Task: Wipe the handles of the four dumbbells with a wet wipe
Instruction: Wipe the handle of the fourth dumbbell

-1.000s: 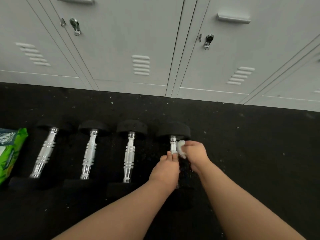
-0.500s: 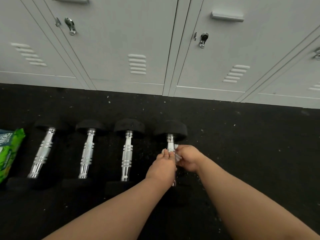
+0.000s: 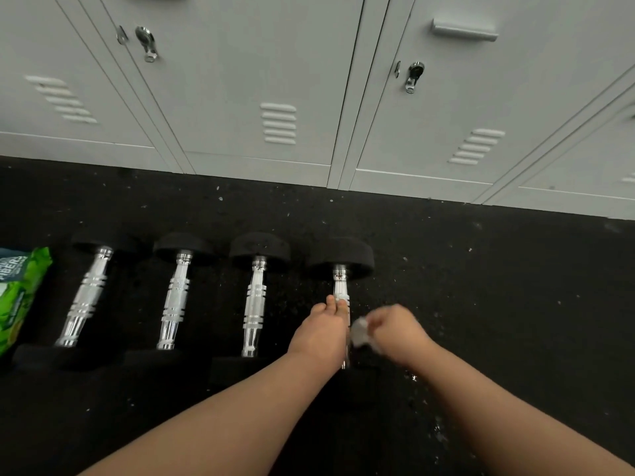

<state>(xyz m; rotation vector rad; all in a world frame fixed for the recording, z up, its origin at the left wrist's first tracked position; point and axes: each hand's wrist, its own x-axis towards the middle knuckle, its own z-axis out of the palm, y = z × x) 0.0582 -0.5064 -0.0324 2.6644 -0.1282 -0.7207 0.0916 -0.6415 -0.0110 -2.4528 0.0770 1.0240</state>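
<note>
Several dumbbells with chrome handles and black ends lie side by side on the black floor: the left one (image 3: 87, 297), a second (image 3: 176, 298), a third (image 3: 254, 305) and the rightmost (image 3: 341, 281). My left hand (image 3: 321, 334) rests over the middle of the rightmost handle, fingers laid along it and hiding most of it. My right hand (image 3: 395, 329) is closed on a crumpled white wet wipe (image 3: 359, 333), pressed against the near part of that handle, just right of my left hand.
A green pack of wipes (image 3: 19, 293) lies at the left edge beside the first dumbbell. Grey lockers (image 3: 275, 80) stand along the back of the black rubber floor (image 3: 498, 286), which stretches to the right.
My right hand has slid the wipe along the rightmost handle, from its far end toward me. My left hand has stayed on the handle.
</note>
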